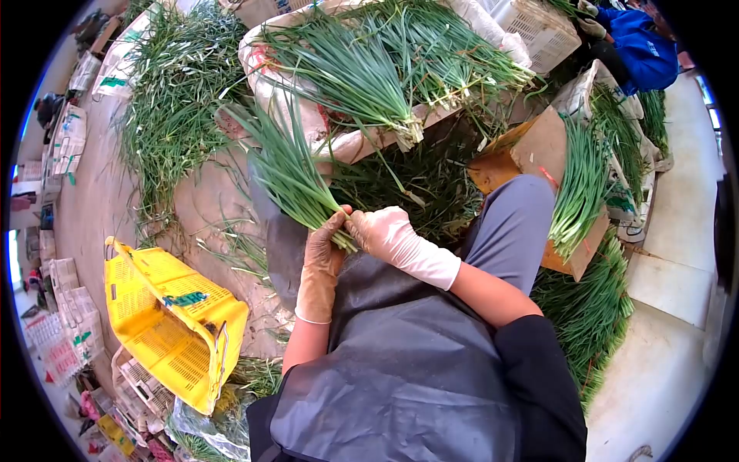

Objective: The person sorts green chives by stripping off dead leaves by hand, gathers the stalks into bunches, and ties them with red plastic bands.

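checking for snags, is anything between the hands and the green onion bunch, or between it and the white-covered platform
Only gloves separate the left hand and right hand from the green onion bunch. Nothing visible stands between that and the white-covered platform, whose near left corner its leaves overlap in view.

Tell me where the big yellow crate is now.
In the head view, the yellow crate is at lower left, left of the gloved left hand and the dark apron.

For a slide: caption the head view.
Gloved left hand grips a bunch of long green stalks, gloved right hand at its lower end.
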`<state>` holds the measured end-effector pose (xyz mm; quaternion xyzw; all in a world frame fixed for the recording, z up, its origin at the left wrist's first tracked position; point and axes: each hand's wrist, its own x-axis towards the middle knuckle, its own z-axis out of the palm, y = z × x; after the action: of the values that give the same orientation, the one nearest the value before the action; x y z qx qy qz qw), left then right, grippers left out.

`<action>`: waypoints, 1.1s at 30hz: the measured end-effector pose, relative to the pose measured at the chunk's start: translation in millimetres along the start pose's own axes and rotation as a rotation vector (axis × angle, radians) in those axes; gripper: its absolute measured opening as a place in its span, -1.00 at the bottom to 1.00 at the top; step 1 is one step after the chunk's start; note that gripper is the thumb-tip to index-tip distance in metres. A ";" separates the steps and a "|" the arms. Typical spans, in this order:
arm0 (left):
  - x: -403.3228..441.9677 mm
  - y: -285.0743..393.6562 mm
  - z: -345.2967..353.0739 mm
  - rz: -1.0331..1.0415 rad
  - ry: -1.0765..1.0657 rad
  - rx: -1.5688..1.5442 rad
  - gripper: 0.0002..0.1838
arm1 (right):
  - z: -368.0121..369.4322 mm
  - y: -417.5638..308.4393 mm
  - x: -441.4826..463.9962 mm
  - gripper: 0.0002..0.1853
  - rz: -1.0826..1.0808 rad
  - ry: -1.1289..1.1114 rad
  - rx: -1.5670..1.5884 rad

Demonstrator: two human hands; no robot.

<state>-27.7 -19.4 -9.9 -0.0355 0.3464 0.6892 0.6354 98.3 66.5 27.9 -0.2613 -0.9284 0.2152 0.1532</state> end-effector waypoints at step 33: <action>-27.0 89.9 -11.2 0.381 -0.102 -0.169 -0.72 | -45.4 112.4 -39.8 -0.67 0.585 -0.661 -0.352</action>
<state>-107.9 -43.9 33.7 0.0126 0.2553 0.8244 0.5050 196.0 145.7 6.2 -0.4515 -0.8371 0.1603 -0.2640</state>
